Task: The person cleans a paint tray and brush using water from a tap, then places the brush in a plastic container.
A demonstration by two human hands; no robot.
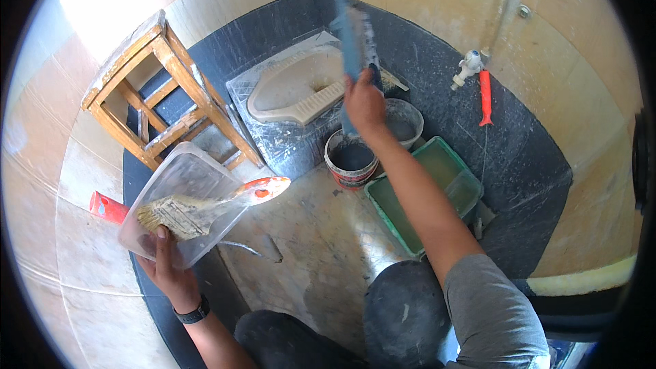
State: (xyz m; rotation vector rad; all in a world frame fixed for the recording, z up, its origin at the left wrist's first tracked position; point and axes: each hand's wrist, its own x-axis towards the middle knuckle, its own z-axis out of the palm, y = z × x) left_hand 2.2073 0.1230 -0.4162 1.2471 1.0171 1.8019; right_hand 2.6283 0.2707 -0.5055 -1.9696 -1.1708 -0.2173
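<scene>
My left hand (164,270), with a dark wristband below it, grips a clear plastic container (195,164) and tilts it. Inside lies a wide flat paintbrush (188,215), its bristles caked pale and its handle red and white, jutting past the container's right edge. My right hand (365,104) is raised toward the far wall, closed around a long blue flat tool (352,37) with whitish residue along one side. Motion smears the tool, so its exact kind is unclear. Below that hand stand a bucket (350,182) of grey liquid and a translucent tub (418,117).
A paint-stained wooden stool (167,48) leans at left beside a squat toilet (290,113). To the right sits a green basin (389,227) of murky liquid. A tap (470,68) with a red-handled item (486,96) is on the wall. A red cylinder (108,206) shows behind the container.
</scene>
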